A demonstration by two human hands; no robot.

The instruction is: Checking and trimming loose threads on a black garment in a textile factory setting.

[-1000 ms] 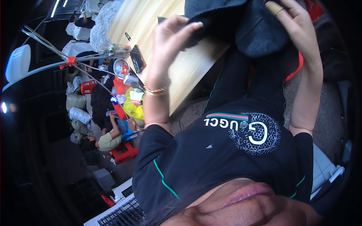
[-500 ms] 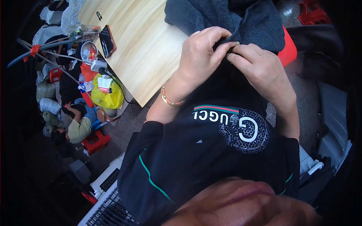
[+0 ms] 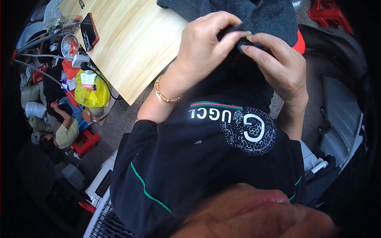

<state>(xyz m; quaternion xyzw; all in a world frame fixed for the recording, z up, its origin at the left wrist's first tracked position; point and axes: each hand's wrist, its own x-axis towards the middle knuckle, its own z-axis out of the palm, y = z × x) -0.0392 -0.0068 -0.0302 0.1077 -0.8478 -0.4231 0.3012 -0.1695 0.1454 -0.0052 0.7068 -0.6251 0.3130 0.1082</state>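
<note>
Dark grey woolly cloth (image 3: 274, 20) hangs over the far edge of my lap and onto the wooden table. My left hand (image 3: 206, 43), with a gold and coral bracelet on its wrist, is closed, pinching a fold of this cloth between thumb and forefinger. Opposite it, my right hand (image 3: 279, 61) is closed too, its thumb and forefinger at a small black round piece that looks like a button (image 3: 240, 44) on the cloth. The fingertips of both hands nearly touch. My fingers partly hide the button and the fold.
On the pale wooden table (image 3: 131, 47) lies a phone (image 3: 89, 31) near the left edge. Beyond it are a clear bowl (image 3: 69, 45), a white power adapter (image 3: 80, 60) with a black cable and a yellow bag (image 3: 92, 95). A person (image 3: 67, 129) sits farther left. A red stool (image 3: 329, 15) stands far right.
The whole view has shifted, so the table and the left-side things sit farther left. The cloth's fold has turned between my fingers, and the black round piece now shows at my right fingertips.
</note>
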